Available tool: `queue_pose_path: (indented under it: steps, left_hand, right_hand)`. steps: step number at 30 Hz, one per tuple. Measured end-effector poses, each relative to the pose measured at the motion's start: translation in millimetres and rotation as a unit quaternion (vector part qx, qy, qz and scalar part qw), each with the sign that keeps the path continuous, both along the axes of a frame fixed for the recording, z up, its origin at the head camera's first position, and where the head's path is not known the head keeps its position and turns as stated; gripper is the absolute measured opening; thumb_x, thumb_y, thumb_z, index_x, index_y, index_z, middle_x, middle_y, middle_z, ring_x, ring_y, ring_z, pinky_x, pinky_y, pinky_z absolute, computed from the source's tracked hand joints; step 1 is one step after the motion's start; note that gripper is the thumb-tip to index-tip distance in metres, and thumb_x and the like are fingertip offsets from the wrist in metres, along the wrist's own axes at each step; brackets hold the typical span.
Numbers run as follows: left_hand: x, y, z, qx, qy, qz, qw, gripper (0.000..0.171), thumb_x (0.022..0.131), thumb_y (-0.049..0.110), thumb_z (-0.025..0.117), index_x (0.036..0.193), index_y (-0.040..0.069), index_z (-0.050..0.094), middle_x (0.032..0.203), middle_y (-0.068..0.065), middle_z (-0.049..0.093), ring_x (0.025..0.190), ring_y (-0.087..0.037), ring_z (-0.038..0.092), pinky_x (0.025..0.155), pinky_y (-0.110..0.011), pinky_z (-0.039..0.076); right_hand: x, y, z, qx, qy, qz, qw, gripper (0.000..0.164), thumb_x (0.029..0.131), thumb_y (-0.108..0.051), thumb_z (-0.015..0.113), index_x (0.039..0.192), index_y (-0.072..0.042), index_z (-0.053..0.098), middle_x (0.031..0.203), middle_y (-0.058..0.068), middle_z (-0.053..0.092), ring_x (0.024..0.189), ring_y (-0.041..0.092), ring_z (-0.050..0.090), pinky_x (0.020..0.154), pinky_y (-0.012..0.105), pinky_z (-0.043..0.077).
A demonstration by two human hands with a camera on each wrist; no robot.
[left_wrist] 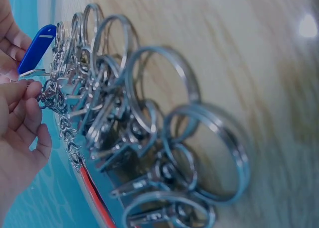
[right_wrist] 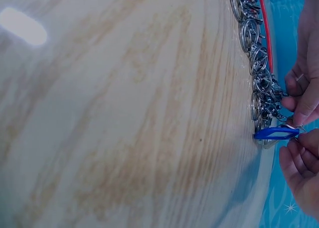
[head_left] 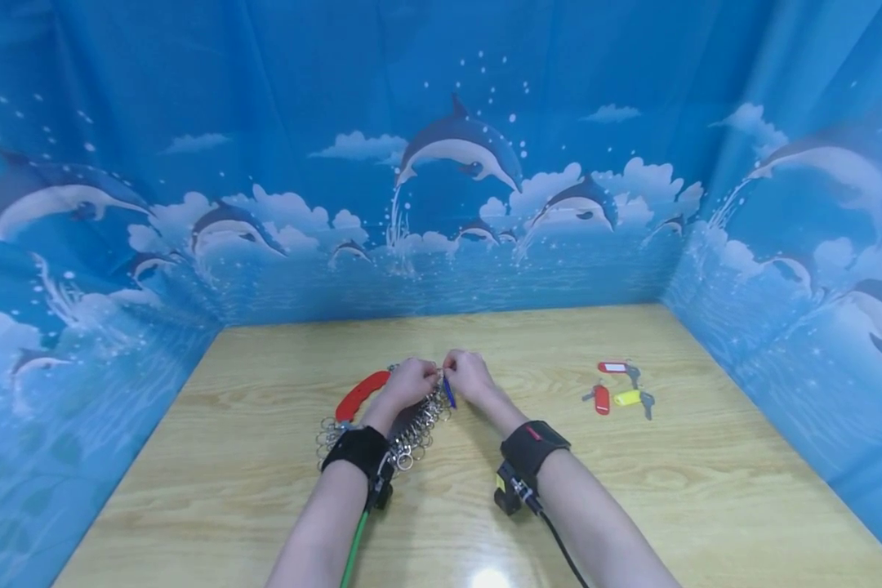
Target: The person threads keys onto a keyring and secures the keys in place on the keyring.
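Note:
A large key holder with a red handle [head_left: 358,395] and a row of metal clasps and split rings [head_left: 404,462] lies at the middle left of the table. Over its right end my left hand [head_left: 409,382] pinches a small metal ring between thumb and fingers. Right beside it, my right hand [head_left: 469,377] pinches the small ring of a blue key tag [right_wrist: 276,133]. The tag hangs below the fingertips, next to the last split rings, with a silvery key partly showing by it. Both hands' fingertips nearly meet, hiding part of the small ring.
To the right on the wooden table [head_left: 632,490] lie two red key tags [head_left: 602,400] and a yellow key tag [head_left: 628,398], each with a key. A blue curtain [head_left: 441,278] with dolphins stands around the back and sides. Cables run from both wrist cameras.

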State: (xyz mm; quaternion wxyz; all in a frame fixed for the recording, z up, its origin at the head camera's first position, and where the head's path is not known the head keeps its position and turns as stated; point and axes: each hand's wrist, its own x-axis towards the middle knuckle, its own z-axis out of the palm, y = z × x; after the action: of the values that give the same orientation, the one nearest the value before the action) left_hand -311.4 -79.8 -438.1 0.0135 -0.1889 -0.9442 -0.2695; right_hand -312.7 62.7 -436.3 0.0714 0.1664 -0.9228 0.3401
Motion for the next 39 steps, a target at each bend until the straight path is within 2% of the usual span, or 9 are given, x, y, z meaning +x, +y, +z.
queue_pose_path:
  steps: [9, 17, 22, 26, 28, 30, 34, 36, 39]
  left_hand:
    - [-1.5, 2.3, 3.4, 0.004, -0.014, 0.008, 0.9999, 0.038, 0.090, 0.009, 0.055, 0.056, 0.011, 0.038, 0.053, 0.002, 0.030, 0.050, -0.014, 0.033, 0.052, -0.026, 0.028]
    - [-6.5, 2.8, 5.7, 0.002, -0.046, 0.034, 0.9984, 0.035, 0.091, 0.009, 0.052, 0.057, 0.012, 0.043, 0.054, 0.001, 0.036, 0.049, -0.014, 0.036, 0.050, -0.026, 0.029]
    - [-6.1, 3.9, 6.8, -0.004, -0.040, 0.042, 0.9983, 0.030, 0.091, 0.010, 0.051, 0.061, 0.009, 0.050, 0.056, 0.000, 0.040, 0.052, -0.016, 0.040, 0.052, -0.026, 0.031]
    - [-5.9, 5.4, 10.2, -0.025, -0.035, 0.046, 0.9980, 0.028, 0.089, 0.006, 0.049, 0.061, 0.010, 0.049, 0.058, 0.000, 0.040, 0.054, -0.016, 0.038, 0.053, -0.026, 0.031]
    - [-6.5, 7.1, 13.3, -0.059, -0.029, 0.048, 0.9967, 0.027, 0.088, 0.005, 0.048, 0.061, 0.009, 0.048, 0.059, -0.002, 0.041, 0.055, -0.017, 0.039, 0.053, -0.028, 0.032]
    - [-7.1, 9.3, 16.0, -0.102, -0.009, 0.045, 0.9937, 0.025, 0.088, 0.007, 0.049, 0.063, 0.010, 0.051, 0.061, -0.002, 0.046, 0.058, -0.018, 0.045, 0.055, -0.030, 0.037]
    - [-6.2, 11.6, 15.1, -0.165, 0.055, 0.024, 0.9844, 0.020, 0.089, 0.015, 0.055, 0.070, 0.011, 0.061, 0.069, -0.002, 0.059, 0.068, -0.020, 0.059, 0.061, -0.035, 0.046]
    - [-5.4, 11.5, 12.2, -0.168, 0.076, 0.015, 0.9826, 0.020, 0.088, 0.017, 0.059, 0.069, 0.013, 0.062, 0.069, 0.000, 0.059, 0.068, -0.019, 0.059, 0.061, -0.035, 0.045]
    - [-4.6, 10.5, 8.0, -0.145, 0.074, 0.010, 0.9866, 0.028, 0.087, 0.014, 0.059, 0.060, 0.014, 0.052, 0.059, 0.002, 0.046, 0.058, -0.015, 0.048, 0.057, -0.030, 0.038]
  right_hand:
    - [-1.2, 2.5, -1.2, 0.006, 0.009, 0.009, 1.000, 0.006, 0.085, -0.001, 0.059, 0.083, -0.003, 0.063, 0.077, 0.007, 0.063, 0.069, 0.018, 0.058, 0.063, 0.029, 0.048]
    - [-1.7, 1.1, 0.0, 0.014, 0.028, 0.016, 0.999, 0.005, 0.085, -0.003, 0.060, 0.083, -0.004, 0.064, 0.081, 0.008, 0.065, 0.076, 0.022, 0.061, 0.069, 0.032, 0.049]
    - [-1.9, -0.1, 0.2, 0.028, 0.031, 0.013, 0.999, 0.004, 0.084, -0.004, 0.062, 0.087, -0.003, 0.065, 0.084, 0.008, 0.066, 0.079, 0.023, 0.062, 0.071, 0.033, 0.049]
    - [-1.9, -0.5, 0.9, 0.049, 0.049, 0.019, 0.997, 0.004, 0.084, -0.004, 0.062, 0.086, -0.004, 0.065, 0.085, 0.008, 0.066, 0.080, 0.023, 0.062, 0.072, 0.033, 0.049]
    - [-2.5, -0.7, 1.0, 0.065, 0.070, 0.024, 0.995, 0.005, 0.083, -0.002, 0.062, 0.085, -0.004, 0.066, 0.084, 0.008, 0.066, 0.080, 0.024, 0.062, 0.072, 0.034, 0.049]
    - [-3.0, -0.7, 0.8, 0.072, 0.081, 0.024, 0.994, 0.005, 0.083, -0.002, 0.061, 0.084, -0.004, 0.065, 0.084, 0.008, 0.065, 0.079, 0.024, 0.062, 0.071, 0.033, 0.049]
    - [-2.5, 0.3, -0.2, 0.067, 0.061, 0.013, 0.996, 0.005, 0.083, -0.002, 0.060, 0.082, -0.005, 0.064, 0.082, 0.007, 0.065, 0.078, 0.024, 0.062, 0.071, 0.034, 0.049]
    - [-2.3, 1.1, -0.9, 0.058, 0.039, 0.004, 0.998, 0.005, 0.083, -0.003, 0.060, 0.081, -0.005, 0.064, 0.081, 0.007, 0.065, 0.077, 0.024, 0.061, 0.071, 0.034, 0.049]
    - [-2.5, 2.2, -1.8, 0.049, 0.017, -0.005, 0.999, 0.006, 0.084, -0.004, 0.058, 0.081, -0.006, 0.063, 0.079, 0.006, 0.064, 0.075, 0.023, 0.061, 0.070, 0.034, 0.048]
